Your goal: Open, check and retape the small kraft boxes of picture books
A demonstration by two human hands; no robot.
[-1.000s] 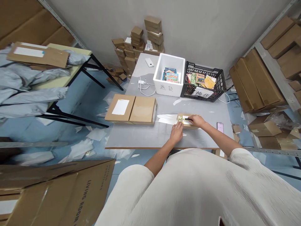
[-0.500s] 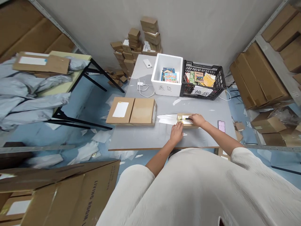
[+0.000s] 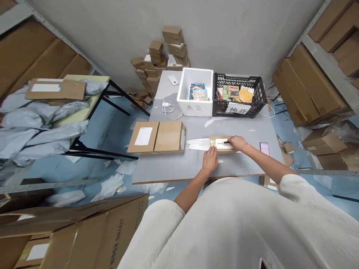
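Note:
A small brown cardboard box (image 3: pixel 226 150) lies on the grey table with a white label (image 3: pixel 223 145) and shiny clear tape (image 3: pixel 212 142) on top. My left hand (image 3: pixel 210 158) presses its outstretched fingers on the box's near left part, holding nothing. My right hand (image 3: pixel 238 143) is closed around a slim utility knife (image 3: pixel 226 142), dark with a bit of yellow. Its thin tip points left over the label toward the tape; whether it touches is too small to tell. A white sheet (image 3: pixel 198 144) sticks out left of the box.
Two closed cardboard boxes (image 3: pixel 155 137) sit side by side at left on the table (image 3: pixel 168 168). Behind stand a white foam bin (image 3: pixel 196 108) and a black crate (image 3: pixel 239 112), both with books. A phone (image 3: pixel 264 148) lies at right. A large carton (image 3: pixel 112 235) stands lower left.
The camera view has tilted and shifted slightly. My right hand and the knife have moved a little to the right along the box; my left hand stays on it.

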